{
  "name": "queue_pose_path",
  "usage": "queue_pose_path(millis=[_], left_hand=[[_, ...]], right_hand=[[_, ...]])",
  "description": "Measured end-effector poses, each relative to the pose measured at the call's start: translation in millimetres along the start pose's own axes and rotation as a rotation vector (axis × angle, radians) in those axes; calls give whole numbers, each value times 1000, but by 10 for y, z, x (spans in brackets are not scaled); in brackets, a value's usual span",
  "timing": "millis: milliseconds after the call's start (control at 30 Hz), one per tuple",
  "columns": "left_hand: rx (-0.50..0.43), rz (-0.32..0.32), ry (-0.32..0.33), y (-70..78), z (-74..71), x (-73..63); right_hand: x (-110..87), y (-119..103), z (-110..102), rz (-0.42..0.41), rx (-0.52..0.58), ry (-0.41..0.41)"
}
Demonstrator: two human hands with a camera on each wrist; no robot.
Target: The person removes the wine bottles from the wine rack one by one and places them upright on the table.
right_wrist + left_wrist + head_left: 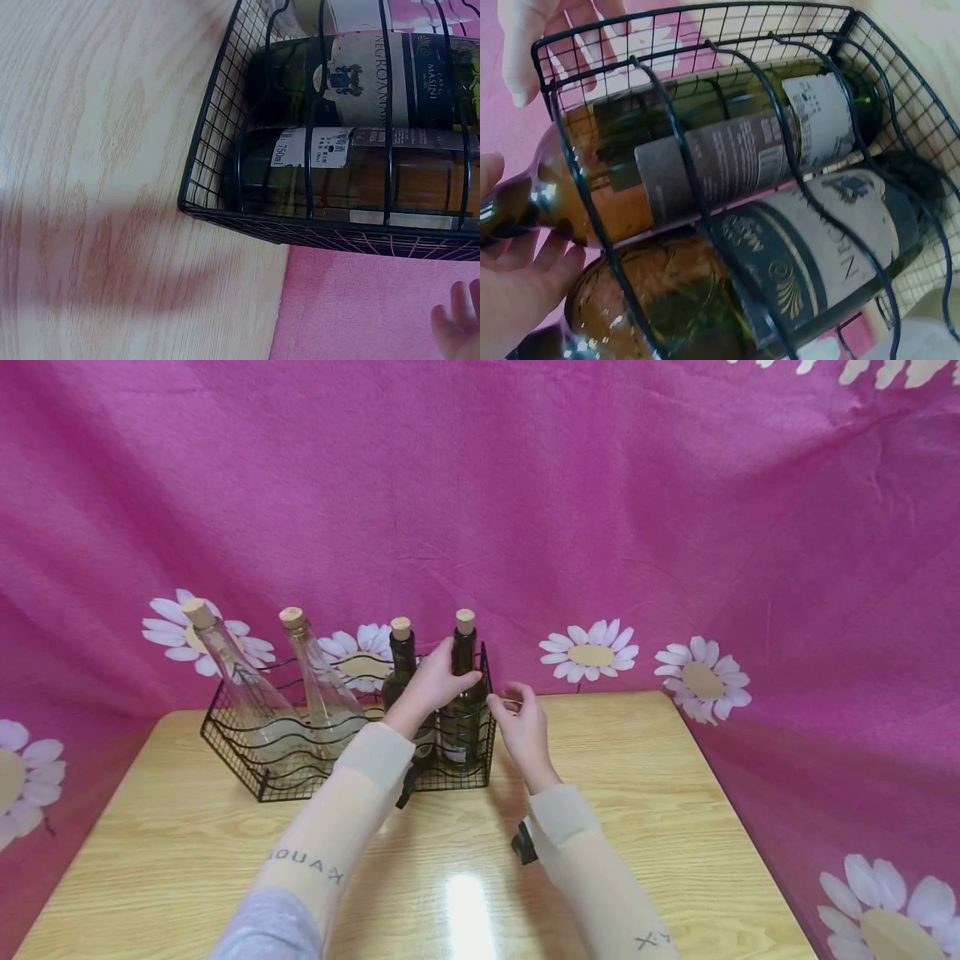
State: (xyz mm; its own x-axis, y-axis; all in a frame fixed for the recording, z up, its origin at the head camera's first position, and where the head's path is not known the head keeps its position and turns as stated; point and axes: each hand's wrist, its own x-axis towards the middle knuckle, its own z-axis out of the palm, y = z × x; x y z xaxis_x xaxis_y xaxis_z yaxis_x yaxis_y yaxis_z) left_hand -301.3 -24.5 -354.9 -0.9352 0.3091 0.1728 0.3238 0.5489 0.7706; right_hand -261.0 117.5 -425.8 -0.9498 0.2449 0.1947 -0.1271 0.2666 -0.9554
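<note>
My left hand (435,687) holds the neck of the rightmost dark green wine bottle (463,647), thumb on one side and fingers behind. This corked bottle stands in the right end of a black wire basket (260,797); its label (720,161) shows through the wires. Beside it stands a second dark wine bottle (402,652), also corked, with a cream and navy label (356,79). Just outside the basket's right end is my right hand (522,727), its fingers loosely bent and nothing in them.
Two clear glass bottles, one leftmost (240,681) and one next to it (318,681), lean leftward in the basket, both corked. The basket sits near the back of a wooden table (637,793). Behind hangs a pink cloth (480,510) with daisies.
</note>
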Motion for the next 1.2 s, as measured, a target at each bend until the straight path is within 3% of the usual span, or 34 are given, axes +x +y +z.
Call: queue_pose_path(millis=[200,600,867,1200], left_hand=[[-41,-6,38,-27,53,13],[36,-91,24,57,40,36],[59,-104,28,87,37,52],[66,-112,101,122,93,26]], right_hand=[[1,8,10,6,-4,6],[0,11,5,11,-20,-3],[6,17,17,9,-12,3],[4,30,41,3,-4,11]])
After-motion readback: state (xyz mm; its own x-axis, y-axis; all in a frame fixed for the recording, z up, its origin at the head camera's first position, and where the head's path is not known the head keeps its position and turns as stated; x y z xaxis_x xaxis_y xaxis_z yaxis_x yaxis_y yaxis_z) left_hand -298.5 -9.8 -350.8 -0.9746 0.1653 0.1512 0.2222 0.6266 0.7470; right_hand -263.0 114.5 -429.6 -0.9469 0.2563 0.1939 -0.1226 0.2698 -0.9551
